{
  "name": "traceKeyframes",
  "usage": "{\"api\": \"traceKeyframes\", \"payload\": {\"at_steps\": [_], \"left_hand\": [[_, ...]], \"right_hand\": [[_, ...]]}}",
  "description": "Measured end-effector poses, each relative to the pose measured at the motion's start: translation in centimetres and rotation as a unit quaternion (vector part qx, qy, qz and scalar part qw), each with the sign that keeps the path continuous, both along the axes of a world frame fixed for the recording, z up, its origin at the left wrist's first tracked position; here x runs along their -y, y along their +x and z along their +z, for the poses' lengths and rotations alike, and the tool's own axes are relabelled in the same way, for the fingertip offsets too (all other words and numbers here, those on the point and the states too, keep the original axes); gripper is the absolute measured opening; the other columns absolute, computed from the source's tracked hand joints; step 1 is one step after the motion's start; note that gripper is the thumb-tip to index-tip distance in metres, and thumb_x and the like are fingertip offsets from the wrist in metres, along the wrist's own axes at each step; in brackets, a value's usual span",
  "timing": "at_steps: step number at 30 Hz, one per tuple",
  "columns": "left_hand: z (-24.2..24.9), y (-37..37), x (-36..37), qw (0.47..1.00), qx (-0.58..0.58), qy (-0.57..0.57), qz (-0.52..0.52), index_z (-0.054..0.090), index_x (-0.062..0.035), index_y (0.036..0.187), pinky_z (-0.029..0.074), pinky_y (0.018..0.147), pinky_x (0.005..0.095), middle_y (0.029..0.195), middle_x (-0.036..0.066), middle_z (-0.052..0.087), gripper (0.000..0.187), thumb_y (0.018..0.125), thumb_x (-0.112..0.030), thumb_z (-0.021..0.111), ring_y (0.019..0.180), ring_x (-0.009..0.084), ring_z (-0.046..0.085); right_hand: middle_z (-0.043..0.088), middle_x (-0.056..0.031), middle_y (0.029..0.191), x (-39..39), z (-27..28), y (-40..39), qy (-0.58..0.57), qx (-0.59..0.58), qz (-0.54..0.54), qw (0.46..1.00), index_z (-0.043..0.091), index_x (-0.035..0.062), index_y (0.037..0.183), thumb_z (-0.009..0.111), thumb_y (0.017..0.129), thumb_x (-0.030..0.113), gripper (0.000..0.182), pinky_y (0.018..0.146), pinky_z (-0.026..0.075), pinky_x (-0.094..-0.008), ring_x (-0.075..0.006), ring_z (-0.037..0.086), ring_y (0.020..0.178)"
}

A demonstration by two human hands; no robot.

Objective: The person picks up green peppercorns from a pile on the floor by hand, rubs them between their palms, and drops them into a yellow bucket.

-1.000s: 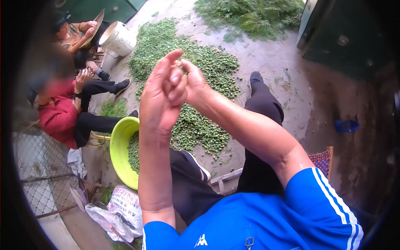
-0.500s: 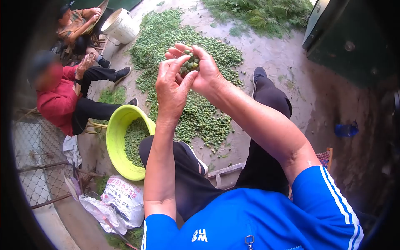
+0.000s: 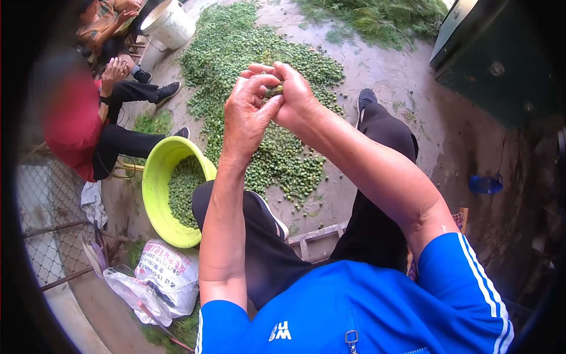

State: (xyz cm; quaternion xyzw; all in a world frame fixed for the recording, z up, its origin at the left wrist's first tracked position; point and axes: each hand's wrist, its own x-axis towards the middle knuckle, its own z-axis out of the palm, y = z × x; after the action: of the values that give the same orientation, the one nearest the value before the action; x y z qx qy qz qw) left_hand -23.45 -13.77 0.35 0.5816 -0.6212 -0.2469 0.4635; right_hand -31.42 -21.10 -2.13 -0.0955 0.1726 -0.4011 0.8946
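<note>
Above the middle of the floor, my left hand (image 3: 246,112) and my right hand (image 3: 296,94) meet. The right one is cupped, and a few small round green fruits (image 3: 272,91) show between the two. My left fingers and thumb curl in over them, closed and touching the right palm; most of the fruits are hidden. Below spreads a large heap of the same green fruits (image 3: 236,53) on the ground. Left of my knee a tilted yellow-green bucket (image 3: 154,194) holds more of them.
Two people sit at the left, the nearer in a red top (image 3: 73,127). A white bucket (image 3: 171,26) lies tilted behind. Feathery green branches (image 3: 377,17) are piled at the back. A white printed sack (image 3: 168,271), wire mesh (image 3: 50,215) and a blue container (image 3: 486,184) surround me.
My fingers have closed further over the fruits, so fewer show than before. The nearer person at the left leans differently, and the view has shifted slightly.
</note>
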Motion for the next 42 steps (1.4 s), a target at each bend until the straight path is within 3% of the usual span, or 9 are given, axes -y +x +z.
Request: {"api": "traceKeyframes", "payload": {"at_steps": [5,10,13,19,24,29,37,40,42], "left_hand": [[-0.8,-0.3,0.3,0.999,0.006,-0.041,0.019,0.062,-0.0027,0.104,0.041,0.058,0.0166,0.097,-0.001,0.052,0.022,0.082,-0.001,0.066,0.070,0.0017,0.049],[-0.9,0.1,0.4,0.998,-0.054,-0.029,0.011,0.062,-0.0044,0.103,0.039,0.053,0.0169,0.093,0.000,0.054,0.016,0.087,-0.004,0.063,0.069,0.0017,0.049],[-0.7,0.5,0.4,0.955,-0.295,0.023,-0.021,0.060,-0.0049,0.106,0.038,0.052,0.0181,0.096,0.004,0.057,0.017,0.089,-0.006,0.061,0.069,0.0039,0.048],[-1.0,2.0,0.8,0.708,-0.695,0.045,-0.118,0.051,0.0010,0.116,0.050,0.058,0.0282,0.105,0.017,0.063,0.026,0.094,-0.011,0.042,0.077,0.0198,0.062],[-0.3,2.3,0.6,0.603,-0.783,0.004,-0.157,0.041,0.0077,0.128,0.035,0.109,0.0507,0.133,0.027,0.043,0.042,0.094,-0.016,0.033,0.128,0.0397,0.039],[0.4,2.0,0.1,0.607,-0.784,-0.018,-0.126,0.039,0.0067,0.130,0.027,0.112,0.0543,0.138,0.028,0.037,0.046,0.095,-0.022,0.031,0.134,0.0425,0.030],[0.5,4.6,-0.2,0.612,-0.777,-0.045,-0.141,0.045,0.0073,0.122,0.042,0.104,0.0480,0.128,0.031,0.046,0.040,0.096,-0.021,0.036,0.122,0.0385,0.046],[2.0,9.2,-2.2,0.643,-0.751,-0.146,-0.037,0.046,0.0120,0.119,0.039,0.107,0.0469,0.131,0.032,0.043,0.039,0.097,-0.018,0.033,0.125,0.0398,0.043],[2.0,13.8,-4.5,0.749,-0.633,-0.167,0.097,0.056,0.0062,0.110,0.042,0.103,0.0497,0.117,0.024,0.057,0.030,0.092,-0.015,0.044,0.115,0.0375,0.053]], "right_hand": [[0.057,-0.0166,0.109,0.3,-0.2,0.0,-0.016,-0.044,-0.002,0.999,0.055,-0.0025,0.109,0.029,0.097,0.026,0.041,0.089,0.046,-0.0458,-0.0251,0.054,0.099],[0.059,-0.0167,0.101,0.5,-0.3,0.2,0.034,0.014,0.001,0.999,0.053,-0.0010,0.108,0.029,0.096,0.028,0.039,0.068,0.052,-0.0425,-0.0270,0.056,0.083],[0.058,-0.0154,0.100,0.6,-1.0,0.0,0.049,0.059,0.025,0.997,0.053,0.0019,0.110,0.030,0.096,0.031,0.040,0.056,0.051,-0.0452,-0.0277,0.056,0.076],[0.057,-0.0130,0.094,0.8,-1.8,0.7,0.089,0.111,0.043,0.989,0.053,0.0046,0.110,0.031,0.097,0.033,0.038,0.041,0.045,-0.0457,-0.0230,0.054,0.067],[0.056,-0.0118,0.098,-0.2,-0.5,2.1,0.110,0.096,-0.058,0.988,0.045,0.0071,0.091,0.039,0.097,0.029,0.024,0.094,0.048,-0.0472,-0.0251,0.056,0.098],[0.051,-0.0107,0.104,-0.3,-1.4,2.8,0.142,0.132,-0.035,0.980,0.042,0.0083,0.097,0.046,0.095,0.031,0.023,0.092,0.049,-0.0473,-0.0260,0.054,0.101],[0.054,-0.0171,0.108,-0.6,-0.1,2.0,0.084,0.104,-0.006,0.991,0.051,-0.0018,0.108,0.033,0.100,0.031,0.038,0.093,0.050,-0.0456,-0.0291,0.057,0.103],[0.054,-0.0227,0.114,-0.4,0.6,1.7,0.098,0.108,-0.007,0.989,0.052,-0.0069,0.114,0.027,0.101,0.030,0.046,0.098,0.047,-0.0483,-0.0354,0.055,0.110],[0.052,-0.0255,0.121,-0.3,0.9,1.4,0.086,0.101,-0.010,0.991,0.049,-0.0090,0.120,0.025,0.101,0.030,0.049,0.102,0.043,-0.0498,-0.0375,0.051,0.116]]}}
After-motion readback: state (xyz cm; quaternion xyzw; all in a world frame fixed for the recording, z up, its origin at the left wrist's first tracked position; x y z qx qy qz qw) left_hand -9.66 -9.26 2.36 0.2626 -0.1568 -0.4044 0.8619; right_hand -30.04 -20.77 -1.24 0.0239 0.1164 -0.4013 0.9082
